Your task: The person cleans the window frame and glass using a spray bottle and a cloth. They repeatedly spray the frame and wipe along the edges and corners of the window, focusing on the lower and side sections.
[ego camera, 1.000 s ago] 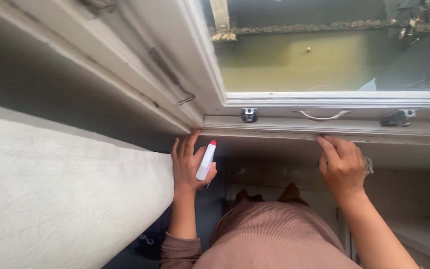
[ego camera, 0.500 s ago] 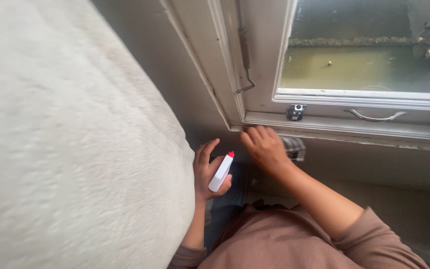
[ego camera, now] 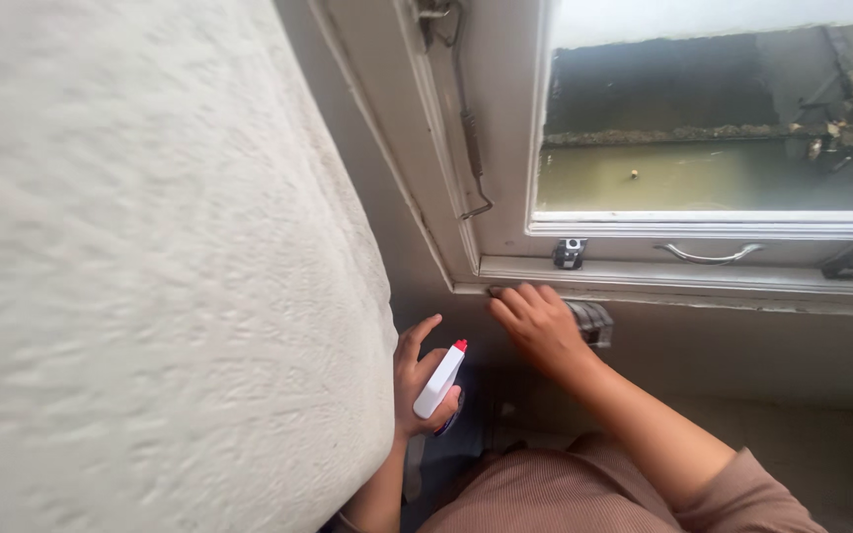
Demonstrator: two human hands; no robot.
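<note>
My left hand (ego camera: pixel 417 380) holds a small white spray bottle (ego camera: pixel 438 383) with a red tip, low beside the white textured curtain (ego camera: pixel 150 276). My right hand (ego camera: pixel 540 326) presses a grey checked cloth (ego camera: pixel 592 320) against the left end of the window sill edge (ego camera: pixel 703 296), close to the frame's lower left corner. The cloth shows only past the back of the hand. My fingertips rest on the sill lip.
A white window frame (ego camera: pixel 505 128) holds a glass pane (ego camera: pixel 713 138) looking onto a mossy outdoor ledge. On the bottom rail sit a metal handle (ego camera: pixel 708 257) and two small latches (ego camera: pixel 569 253). A stay bar (ego camera: pixel 471 148) hangs on the frame's left side.
My right hand slid along the sill from the right side to the left corner, with the cloth. My left hand with the bottle dropped off the sill and lower. The view swung left.
</note>
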